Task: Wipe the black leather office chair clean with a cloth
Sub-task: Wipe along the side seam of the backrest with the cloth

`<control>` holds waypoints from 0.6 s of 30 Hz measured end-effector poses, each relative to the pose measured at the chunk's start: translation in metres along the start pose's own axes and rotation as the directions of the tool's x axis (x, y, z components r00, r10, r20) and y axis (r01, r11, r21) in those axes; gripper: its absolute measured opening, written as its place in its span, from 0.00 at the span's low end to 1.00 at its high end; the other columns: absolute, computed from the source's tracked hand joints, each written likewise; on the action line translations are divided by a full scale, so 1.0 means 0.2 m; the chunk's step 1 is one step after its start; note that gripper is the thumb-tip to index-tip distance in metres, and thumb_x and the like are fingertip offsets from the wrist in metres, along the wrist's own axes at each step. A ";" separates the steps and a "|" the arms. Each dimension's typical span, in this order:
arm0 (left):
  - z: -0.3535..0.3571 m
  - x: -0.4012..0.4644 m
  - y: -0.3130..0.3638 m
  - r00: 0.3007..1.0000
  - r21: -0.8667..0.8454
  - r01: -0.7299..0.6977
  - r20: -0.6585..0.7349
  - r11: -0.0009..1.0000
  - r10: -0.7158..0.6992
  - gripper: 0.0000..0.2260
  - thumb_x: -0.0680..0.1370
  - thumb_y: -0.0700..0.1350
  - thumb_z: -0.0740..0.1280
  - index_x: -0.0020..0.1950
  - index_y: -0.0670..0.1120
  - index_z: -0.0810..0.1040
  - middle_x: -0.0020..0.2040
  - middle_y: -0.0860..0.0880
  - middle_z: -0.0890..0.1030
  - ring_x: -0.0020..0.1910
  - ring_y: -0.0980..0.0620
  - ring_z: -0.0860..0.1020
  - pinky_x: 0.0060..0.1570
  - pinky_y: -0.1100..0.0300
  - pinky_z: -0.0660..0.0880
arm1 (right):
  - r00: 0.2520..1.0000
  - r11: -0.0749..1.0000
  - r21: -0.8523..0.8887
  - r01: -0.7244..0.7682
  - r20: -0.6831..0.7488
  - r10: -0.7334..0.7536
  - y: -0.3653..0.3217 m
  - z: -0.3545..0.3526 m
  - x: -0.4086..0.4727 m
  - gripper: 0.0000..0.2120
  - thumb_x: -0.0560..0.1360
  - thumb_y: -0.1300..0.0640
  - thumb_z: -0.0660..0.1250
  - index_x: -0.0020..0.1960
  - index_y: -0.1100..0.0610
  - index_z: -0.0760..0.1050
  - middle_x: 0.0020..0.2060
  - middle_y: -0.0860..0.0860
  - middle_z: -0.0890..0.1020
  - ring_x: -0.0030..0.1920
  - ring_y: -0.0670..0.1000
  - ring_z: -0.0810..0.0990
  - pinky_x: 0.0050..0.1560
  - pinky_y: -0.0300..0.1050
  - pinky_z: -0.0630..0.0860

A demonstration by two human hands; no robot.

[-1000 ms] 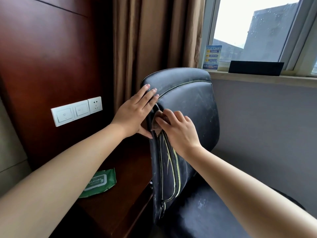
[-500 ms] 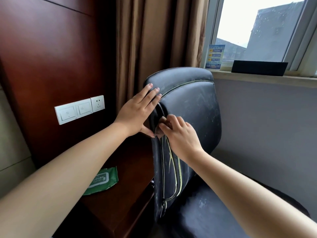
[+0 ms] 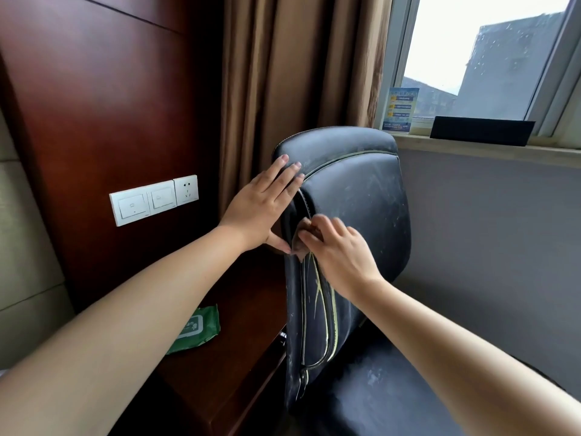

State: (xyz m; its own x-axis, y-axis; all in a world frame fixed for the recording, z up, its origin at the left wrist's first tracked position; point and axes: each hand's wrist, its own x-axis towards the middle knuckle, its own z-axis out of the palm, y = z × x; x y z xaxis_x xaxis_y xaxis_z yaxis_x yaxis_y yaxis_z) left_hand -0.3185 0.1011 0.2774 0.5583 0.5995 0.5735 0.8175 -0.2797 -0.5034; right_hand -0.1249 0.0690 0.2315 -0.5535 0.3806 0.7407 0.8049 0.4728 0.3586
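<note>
Head view: left hand (image 3: 262,205) stays flat on the chair back (image 3: 355,215); right hand (image 3: 338,251) has rubbed its bunched brown cloth (image 3: 303,236) slightly down the side seam.

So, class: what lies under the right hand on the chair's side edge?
Under the right hand, a brownish cloth shows by the fingers, pressed against the chair edge seam. Most of the cloth and the seam beneath are covered.

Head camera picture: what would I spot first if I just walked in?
Two bare arms reach in to a dusty black chair in the middle. The left hand lies flat on its side edge, and the right hand pinches a brown cloth against the seam. A green wipes pack lies on the desk below.
</note>
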 end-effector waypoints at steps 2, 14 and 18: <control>0.00 0.00 0.00 1.000 0.000 0.002 -0.015 1.000 -0.002 0.58 0.55 0.76 0.59 0.72 0.35 0.63 0.73 0.37 0.66 0.73 0.37 0.60 0.68 0.46 0.66 | 1.000 1.000 0.000 -0.015 -0.001 0.015 0.00 -0.01 0.02 0.16 0.63 0.63 0.68 0.51 0.58 0.81 0.49 0.58 0.79 0.40 0.59 0.78 0.32 0.48 0.77; 0.05 -0.01 0.07 0.997 -0.111 0.051 -0.051 0.993 -0.057 0.59 0.55 0.77 0.60 0.74 0.36 0.62 0.76 0.38 0.60 0.75 0.38 0.51 0.69 0.44 0.62 | 0.963 0.941 0.211 -0.266 0.008 0.270 -0.01 0.10 -0.11 0.27 0.61 0.65 0.77 0.60 0.61 0.76 0.51 0.60 0.76 0.43 0.62 0.78 0.30 0.51 0.78; 0.06 -0.01 0.07 0.997 -0.118 0.041 -0.062 0.992 -0.049 0.60 0.55 0.76 0.62 0.75 0.37 0.60 0.76 0.40 0.59 0.75 0.38 0.48 0.70 0.45 0.59 | 0.962 0.928 0.274 -0.254 -0.027 0.272 0.00 0.09 -0.10 0.15 0.74 0.57 0.63 0.58 0.60 0.77 0.50 0.59 0.76 0.43 0.61 0.78 0.32 0.52 0.79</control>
State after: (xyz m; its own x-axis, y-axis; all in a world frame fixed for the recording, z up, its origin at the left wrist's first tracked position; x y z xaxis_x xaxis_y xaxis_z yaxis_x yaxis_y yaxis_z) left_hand -0.3090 0.1044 0.2618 0.5253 0.5651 0.6362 0.8509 -0.3411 -0.3996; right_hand -0.1170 0.0750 0.2070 -0.3080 0.4729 0.8255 0.8287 0.5596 -0.0114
